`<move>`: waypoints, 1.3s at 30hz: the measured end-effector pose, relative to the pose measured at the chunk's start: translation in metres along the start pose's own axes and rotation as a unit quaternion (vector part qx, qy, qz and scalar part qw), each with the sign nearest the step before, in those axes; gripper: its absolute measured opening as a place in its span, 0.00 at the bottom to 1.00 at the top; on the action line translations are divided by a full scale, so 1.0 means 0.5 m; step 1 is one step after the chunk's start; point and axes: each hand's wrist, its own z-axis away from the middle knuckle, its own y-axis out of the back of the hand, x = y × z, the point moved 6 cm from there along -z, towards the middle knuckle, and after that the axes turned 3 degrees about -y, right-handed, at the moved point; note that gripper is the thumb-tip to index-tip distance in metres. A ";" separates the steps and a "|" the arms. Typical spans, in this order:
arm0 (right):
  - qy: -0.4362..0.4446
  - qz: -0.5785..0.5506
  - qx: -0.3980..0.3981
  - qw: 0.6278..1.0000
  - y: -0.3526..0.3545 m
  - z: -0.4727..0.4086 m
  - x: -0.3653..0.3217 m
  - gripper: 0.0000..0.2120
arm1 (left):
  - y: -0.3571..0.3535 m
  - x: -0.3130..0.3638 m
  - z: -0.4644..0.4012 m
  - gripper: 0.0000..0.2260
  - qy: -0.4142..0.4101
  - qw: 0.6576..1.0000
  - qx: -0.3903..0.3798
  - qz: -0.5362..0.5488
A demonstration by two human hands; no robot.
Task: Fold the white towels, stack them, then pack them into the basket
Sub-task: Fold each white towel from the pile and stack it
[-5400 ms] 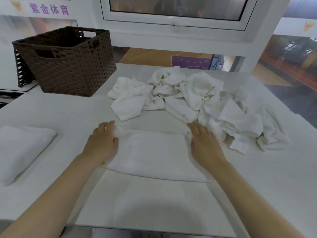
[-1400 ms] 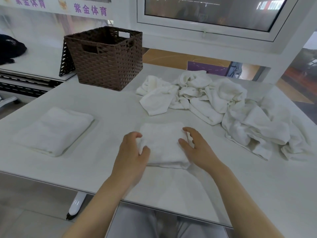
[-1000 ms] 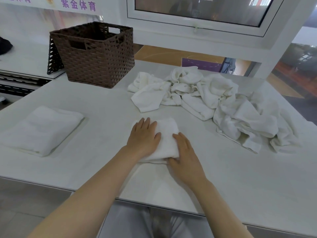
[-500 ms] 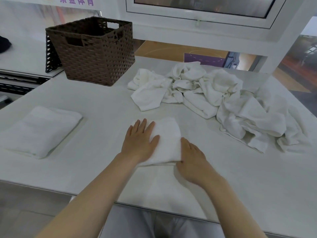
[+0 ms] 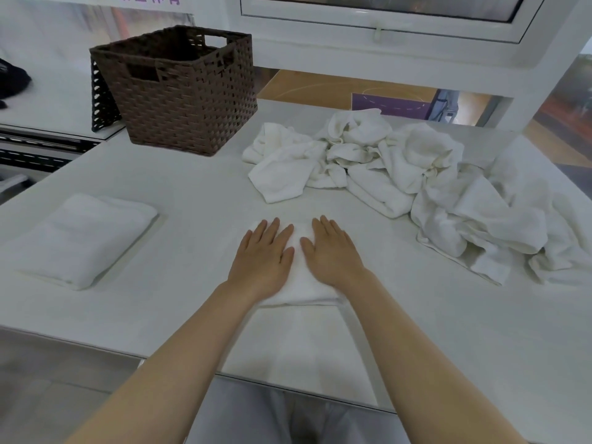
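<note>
A small folded white towel (image 5: 299, 288) lies in the middle of the white table (image 5: 198, 193), mostly covered by my hands. My left hand (image 5: 263, 256) lies flat on its left half with straight fingers. My right hand (image 5: 331, 253) lies flat on its right half, beside the left. Another folded white towel (image 5: 81, 238) rests at the table's left. A heap of crumpled white towels (image 5: 400, 181) spreads across the back right. The brown woven basket (image 5: 179, 94) stands at the back left, and what I see of its inside holds nothing.
The table's near edge (image 5: 256, 378) runs just below my forearms. A white window frame (image 5: 384, 30) and wall rise behind the table. A second dark basket (image 5: 102, 100) leans behind the brown one on a neighbouring surface.
The long folded towel became a small square. My right hand moved from the towel's right edge onto its top, beside the left hand, which stays flat on it.
</note>
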 end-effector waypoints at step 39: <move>-0.003 -0.103 0.005 0.995 -0.060 0.269 -0.039 0.44 | 0.069 -0.086 0.230 0.32 0.146 0.977 -0.037 0.149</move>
